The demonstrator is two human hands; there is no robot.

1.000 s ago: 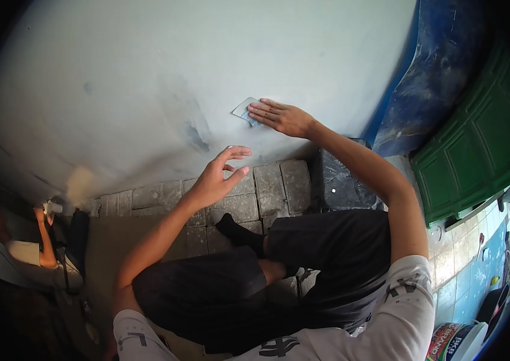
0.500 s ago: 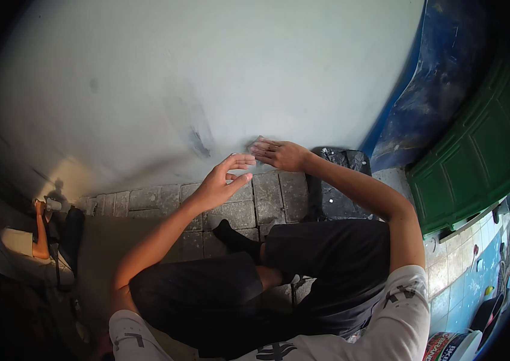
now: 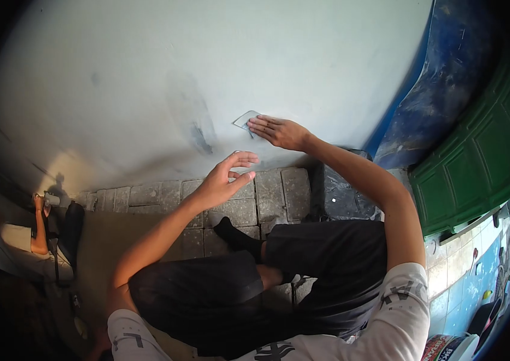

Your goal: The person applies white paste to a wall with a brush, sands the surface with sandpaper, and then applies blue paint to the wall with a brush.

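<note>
R hand (image 3: 279,132) lies flat on the wall (image 3: 237,60) just above frame centre, fingers stretched toward 9 o'clock, tips pinning a small grey sheet (image 3: 245,118). The R grip is spread and pressing, not pinching. Prob. held that way because the wall is upright and the sheet would drop w/o flat pressure. One corner of the sheet pokes out at 10 o'clock from the fingertips. L hand (image 3: 222,180) hovers at 7 o'clock from the R hand, off the wall, above the pavers (image 3: 270,192). The L grip is loosely curled, thumb & index nearly meeting, nothing in it. It looks parked close as a spare hand. A dark smudge (image 3: 198,129) marks the wall at 9 o'clock from the sheet, near but apart from it. The person squats facing the wall, knees wide, so both arms reach it low down. A black block (image 3: 342,192) sits at the wall's foot under the R forearm. A green panel (image 3: 477,156) leans at 3 o'clock. Another person (image 3: 23,237) is at far 9 o'clock, well apart.
</note>
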